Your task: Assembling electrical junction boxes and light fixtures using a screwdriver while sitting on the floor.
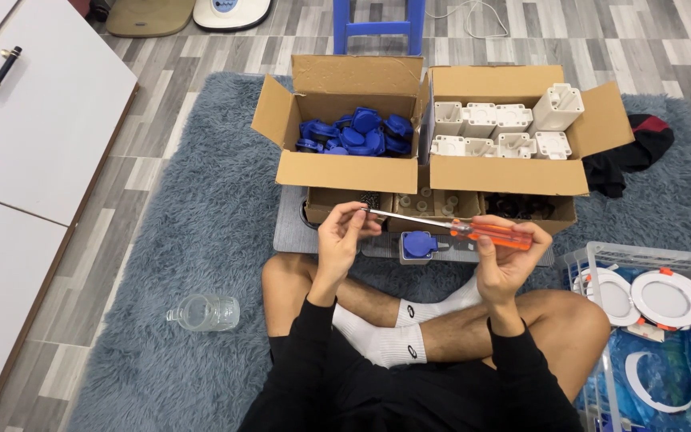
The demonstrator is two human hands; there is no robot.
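The right hand [499, 258] grips the orange translucent handle of a screwdriver [473, 231], its metal shaft pointing left. The left hand [343, 234] pinches the tip with closed fingers. Just beyond the hands, a grey socket block with a blue round cap [417, 246] sits on the blue shaggy rug [201, 208], near the cardboard boxes [345, 120].

The left hand [344, 234] is pinching something too small to make out at the screwdriver [457, 228] tip. The low tray [440, 204] contents are sitting half hidden behind the cardboard boxes [505, 172]. The clear crate [649, 260] is running off the right edge.
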